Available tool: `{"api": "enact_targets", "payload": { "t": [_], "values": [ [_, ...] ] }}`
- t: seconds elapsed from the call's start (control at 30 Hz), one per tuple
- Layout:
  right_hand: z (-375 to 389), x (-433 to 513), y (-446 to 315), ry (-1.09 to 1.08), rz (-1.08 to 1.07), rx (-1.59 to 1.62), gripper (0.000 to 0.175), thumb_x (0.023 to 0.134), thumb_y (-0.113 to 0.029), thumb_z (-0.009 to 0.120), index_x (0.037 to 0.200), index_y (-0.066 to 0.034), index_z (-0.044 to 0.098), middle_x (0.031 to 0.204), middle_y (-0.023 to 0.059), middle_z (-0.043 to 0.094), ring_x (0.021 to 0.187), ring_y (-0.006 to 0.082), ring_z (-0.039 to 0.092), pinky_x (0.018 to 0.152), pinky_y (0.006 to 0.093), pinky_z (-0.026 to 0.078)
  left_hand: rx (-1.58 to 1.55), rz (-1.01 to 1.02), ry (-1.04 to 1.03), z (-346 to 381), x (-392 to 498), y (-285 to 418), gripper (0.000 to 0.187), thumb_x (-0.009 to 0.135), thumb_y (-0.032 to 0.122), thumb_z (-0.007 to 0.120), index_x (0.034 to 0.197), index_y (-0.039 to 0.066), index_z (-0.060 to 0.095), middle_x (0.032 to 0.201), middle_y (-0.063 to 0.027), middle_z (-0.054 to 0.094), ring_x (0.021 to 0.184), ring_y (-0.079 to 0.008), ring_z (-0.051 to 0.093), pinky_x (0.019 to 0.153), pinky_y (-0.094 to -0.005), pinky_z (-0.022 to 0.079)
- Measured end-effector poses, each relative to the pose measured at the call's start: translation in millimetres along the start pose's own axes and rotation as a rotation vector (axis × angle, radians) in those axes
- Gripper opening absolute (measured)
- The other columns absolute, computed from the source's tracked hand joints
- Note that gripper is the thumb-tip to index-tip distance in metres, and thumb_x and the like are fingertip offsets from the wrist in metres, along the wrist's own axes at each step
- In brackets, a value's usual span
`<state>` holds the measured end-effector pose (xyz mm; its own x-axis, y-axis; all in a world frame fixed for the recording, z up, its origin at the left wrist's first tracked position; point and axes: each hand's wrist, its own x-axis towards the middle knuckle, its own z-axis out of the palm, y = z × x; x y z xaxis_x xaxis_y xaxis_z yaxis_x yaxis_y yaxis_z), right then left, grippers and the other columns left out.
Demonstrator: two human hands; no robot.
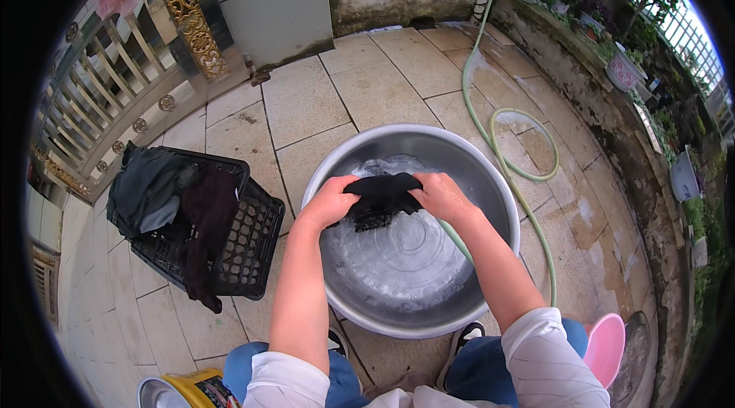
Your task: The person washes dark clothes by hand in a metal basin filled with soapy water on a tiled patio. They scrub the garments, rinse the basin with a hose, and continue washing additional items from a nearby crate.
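Note:
A wet black cloth, perhaps a garment, is stretched between my two hands over a large round metal basin. My left hand grips its left end, and my right hand pinches the right end. The lower part of the cloth hangs towards shallow water in the basin; whether it touches the water I cannot tell. Under my right forearm, a piece of pale green hose reaches into the basin.
Left of the basin, a black plastic crate bears dark clothes. A green hose loops over the tiles at right. Near my legs are a yellow bucket and a pink basin. A low planter wall edges the right side.

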<state>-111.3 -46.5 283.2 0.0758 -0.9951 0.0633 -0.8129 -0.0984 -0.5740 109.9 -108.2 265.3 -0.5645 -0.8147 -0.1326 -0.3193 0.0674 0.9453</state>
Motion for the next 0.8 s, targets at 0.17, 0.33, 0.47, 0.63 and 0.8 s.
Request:
{"api": "enact_targets", "payload": {
  "t": [0.17, 0.33, 0.47, 0.63, 0.8],
  "values": [
    [113.1, -48.7, 77.0, -0.36, 0.045, -0.044, 0.021, 0.075, -0.02, 0.06, 0.089, -0.0042, 0.058, 0.081, 0.0165, 0.06, 0.08, 0.0345, 0.056, 0.072, 0.0414, 0.044, 0.182, -0.368, -0.098, 60.5, -13.2, -137.2, 0.039, 0.073, 0.006, 0.043, 0.109, 0.014, 0.057, 0.101, -0.0131, 0.06, 0.096, -0.0276, 0.055, 0.082, -0.0327, 0.04],
    [150.8, -94.0, 151.6, -0.792, 0.359, 0.002, 0.06, 0.064, -0.046, 0.068, 0.11, -0.0091, 0.056, 0.096, 0.0148, 0.061, 0.092, 0.0288, 0.058, 0.082, 0.0351, 0.044, 0.426, -0.648, -0.524, 132.9, -32.4, -149.8, 0.062, 0.072, 0.027, 0.051, 0.131, 0.029, 0.032, 0.137, -0.002, 0.03, 0.126, -0.0256, 0.027, 0.103, -0.0508, 0.014],
    [174.2, -113.7, 169.6, -0.031, 0.956, 0.056, 0.074, 0.07, -0.055, 0.058, 0.129, -0.0167, 0.035, 0.121, 0.0194, 0.046, 0.11, 0.0316, 0.046, 0.093, 0.0354, 0.037, 0.432, -0.607, -0.812, 177.4, -43.7, -148.3, 0.073, 0.071, 0.043, 0.057, 0.134, 0.021, 0.028, 0.142, -0.0121, 0.014, 0.131, -0.0253, 0.016, 0.104, -0.0334, 0.019],
    [214.8, -130.4, 129.9, -0.437, 0.56, -0.108, 0.053, 0.074, -0.045, 0.058, 0.116, -0.0151, 0.046, 0.11, 0.0154, 0.05, 0.104, 0.0283, 0.049, 0.083, 0.044, 0.042, -0.099, -0.532, -0.635, 185.2, -33.7, -163.3, 0.034, 0.079, 0.034, 0.057, 0.099, 0.007, 0.064, 0.088, -0.0045, 0.063, 0.08, -0.0115, 0.054, 0.074, -0.0274, 0.043],
    [177.4, -118.2, 131.1, -0.118, 1.022, -0.04, 0.048, 0.066, -0.027, 0.07, 0.108, -0.0118, 0.054, 0.12, 0.0153, 0.043, 0.103, 0.0352, 0.047, 0.086, 0.0403, 0.041, 0.42, -0.822, 0.282, 146.6, -36.6, -175.7, 0.033, 0.079, 0.039, 0.053, 0.098, 0.012, 0.057, 0.105, -0.0133, 0.055, 0.094, -0.0275, 0.054, 0.077, -0.0407, 0.043]
  ]
}}
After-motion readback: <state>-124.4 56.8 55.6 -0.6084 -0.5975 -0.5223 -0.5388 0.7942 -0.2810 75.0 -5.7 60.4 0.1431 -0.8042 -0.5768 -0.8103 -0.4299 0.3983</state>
